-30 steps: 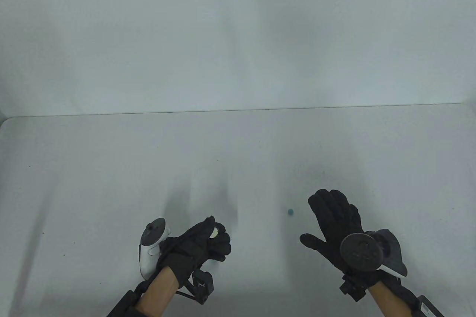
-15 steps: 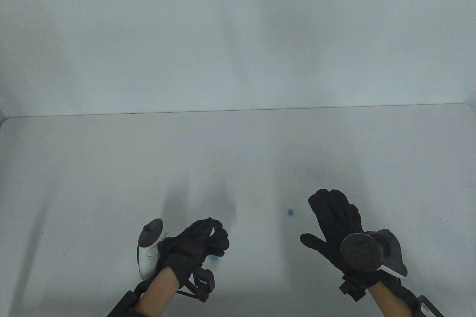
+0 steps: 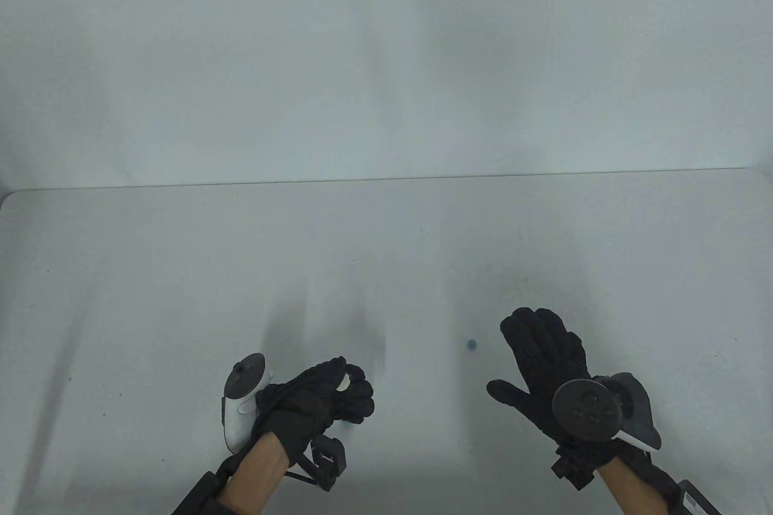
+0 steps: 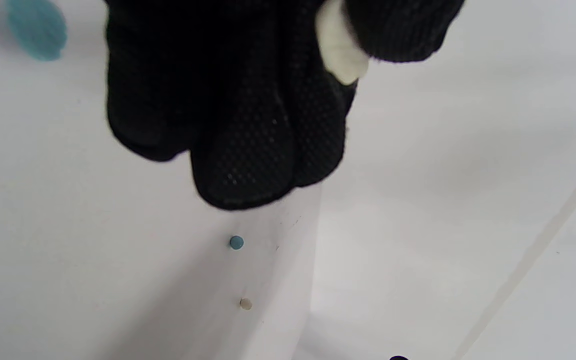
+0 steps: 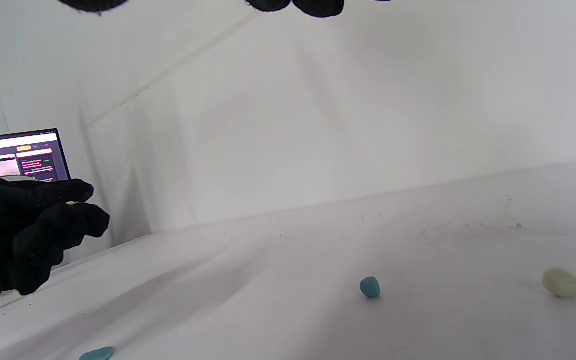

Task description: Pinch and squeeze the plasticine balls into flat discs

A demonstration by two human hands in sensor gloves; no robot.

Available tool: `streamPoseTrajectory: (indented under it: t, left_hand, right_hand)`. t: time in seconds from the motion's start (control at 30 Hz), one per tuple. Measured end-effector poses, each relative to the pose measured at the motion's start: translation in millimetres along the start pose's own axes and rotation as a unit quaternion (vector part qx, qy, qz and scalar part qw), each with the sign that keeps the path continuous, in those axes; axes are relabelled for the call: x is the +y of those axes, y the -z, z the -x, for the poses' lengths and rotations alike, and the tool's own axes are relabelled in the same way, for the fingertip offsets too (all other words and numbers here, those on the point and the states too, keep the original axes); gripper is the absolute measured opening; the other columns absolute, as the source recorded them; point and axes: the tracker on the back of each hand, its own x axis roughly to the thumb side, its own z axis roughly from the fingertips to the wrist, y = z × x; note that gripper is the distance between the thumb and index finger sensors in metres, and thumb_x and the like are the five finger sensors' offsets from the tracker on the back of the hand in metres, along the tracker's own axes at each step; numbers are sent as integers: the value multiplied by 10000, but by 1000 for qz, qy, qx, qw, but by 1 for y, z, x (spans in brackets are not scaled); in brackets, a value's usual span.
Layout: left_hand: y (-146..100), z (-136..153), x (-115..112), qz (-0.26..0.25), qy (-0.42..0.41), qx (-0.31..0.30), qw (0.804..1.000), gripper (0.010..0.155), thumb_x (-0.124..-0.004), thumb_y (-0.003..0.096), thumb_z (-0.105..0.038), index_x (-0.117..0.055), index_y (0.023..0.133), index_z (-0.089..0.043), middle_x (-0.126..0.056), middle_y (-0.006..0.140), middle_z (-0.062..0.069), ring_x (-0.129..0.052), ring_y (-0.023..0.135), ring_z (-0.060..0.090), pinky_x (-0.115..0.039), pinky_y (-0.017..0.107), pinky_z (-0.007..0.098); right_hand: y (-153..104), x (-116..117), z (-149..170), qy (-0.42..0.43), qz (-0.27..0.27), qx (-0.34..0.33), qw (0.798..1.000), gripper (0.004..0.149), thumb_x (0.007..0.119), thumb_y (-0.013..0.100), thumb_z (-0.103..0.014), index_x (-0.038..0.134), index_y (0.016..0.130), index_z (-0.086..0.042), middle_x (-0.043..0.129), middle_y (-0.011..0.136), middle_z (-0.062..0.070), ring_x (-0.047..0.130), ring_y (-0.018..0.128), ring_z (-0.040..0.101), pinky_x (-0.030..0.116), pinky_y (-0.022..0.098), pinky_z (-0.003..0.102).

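Observation:
My left hand (image 3: 348,381) pinches a small white plasticine piece (image 3: 345,383) between thumb and forefinger, a little above the table; it shows flattened in the left wrist view (image 4: 340,50). A flat blue disc (image 4: 36,30) lies on the table below that hand and also shows in the right wrist view (image 5: 97,353). A blue ball (image 3: 471,344) sits between the hands. My right hand (image 3: 513,358) lies open and flat, holding nothing. A whitish ball (image 5: 562,282) lies near it, hidden in the table view.
The white table (image 3: 181,273) meets a white back wall at its far edge. A laptop screen (image 5: 18,157) glows beyond the left hand in the right wrist view. A white tracker (image 3: 241,403) sits on the left hand and a dark one (image 3: 587,409) on the right.
The left hand's thumb and fingers have closed tighter on the white piece, so less of it shows. The right hand and the blue ball have not moved.

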Motion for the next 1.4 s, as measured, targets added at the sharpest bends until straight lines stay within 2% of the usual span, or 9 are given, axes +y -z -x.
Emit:
streamPoseTrajectory:
  t: [0.27, 0.33, 0.4, 0.47, 0.73, 0.93, 1.07, 1.2, 1.4]
  left_hand:
    - [1, -3, -2, -8, 18, -13, 1000, 473, -659, 556, -336, -828, 843, -1, -1041, 619, 56, -1160, 451, 181, -978, 415, 343]
    - [1, -1, -1, 4, 10, -12, 1000, 523, -622, 566, -376, -768, 902, -3, -990, 731, 93, -1116, 571, 226, -932, 495, 383]
    - [2, 1, -3, 50, -27, -16, 998, 725, -559, 556, -487, -604, 1023, 66, -826, 915, 237, -970, 759, 391, -802, 609, 494]
    - [3, 3, -5, 64, -51, -18, 997, 784, -557, 553, -518, -525, 1061, 79, -735, 981, 281, -884, 838, 448, -739, 652, 531]
    - [5, 1, -3, 33, 6, -18, 999, 510, -690, 555, -319, -721, 939, 16, -955, 782, 103, -1087, 631, 227, -907, 532, 377]
    - [0, -7, -2, -10, 49, -30, 998, 547, -673, 551, -287, -660, 980, 52, -982, 697, 41, -1124, 543, 174, -948, 486, 339]
    - [2, 0, -3, 29, -1, -17, 999, 557, -611, 578, -307, -605, 1008, 45, -879, 855, 113, -1021, 707, 278, -844, 594, 419]
    - [3, 4, -6, 57, -41, -12, 997, 744, -601, 558, -481, -495, 1069, 50, -712, 989, 245, -899, 824, 376, -755, 649, 479]
    - [3, -1, -2, 18, 15, -13, 1000, 477, -731, 538, -333, -746, 916, -43, -944, 764, 110, -1095, 572, 201, -932, 497, 365]
  right_hand:
    - [-1, -1, 0, 1, 1, -3, 1000, 843, 513, 546, -676, 346, 1165, -129, 356, 1230, 184, 369, 1101, 538, 448, 690, 763]
    - [-1, -1, 0, 1, 0, -2, 1000, 844, 511, 546, -677, 347, 1165, -128, 357, 1230, 184, 370, 1101, 537, 448, 690, 763]
    - [-1, -1, 0, 1, 2, -2, 1000, 845, 511, 545, -677, 347, 1165, -126, 357, 1231, 183, 370, 1100, 538, 448, 691, 762]
    - [-1, -1, -1, 1, 2, -2, 1000, 845, 509, 545, -678, 348, 1165, -127, 357, 1231, 184, 371, 1100, 538, 449, 689, 764]
    - [0, 0, -1, 0, -2, -2, 1000, 844, 510, 546, -678, 347, 1165, -128, 356, 1231, 184, 369, 1100, 539, 448, 689, 764]
    - [0, 1, -2, 0, -4, -2, 1000, 843, 514, 546, -675, 343, 1165, -130, 353, 1231, 182, 367, 1102, 536, 449, 691, 762]
    - [0, 1, -2, 1, -2, -3, 1000, 845, 513, 545, -677, 344, 1165, -128, 354, 1231, 184, 368, 1102, 537, 448, 690, 764]
    - [0, 1, -2, 2, -2, -2, 1000, 845, 512, 545, -677, 345, 1165, -128, 356, 1231, 182, 369, 1101, 537, 450, 690, 762]
    - [0, 1, -1, 2, -4, -2, 1000, 846, 513, 545, -677, 344, 1166, -127, 355, 1231, 183, 369, 1102, 537, 448, 690, 764]
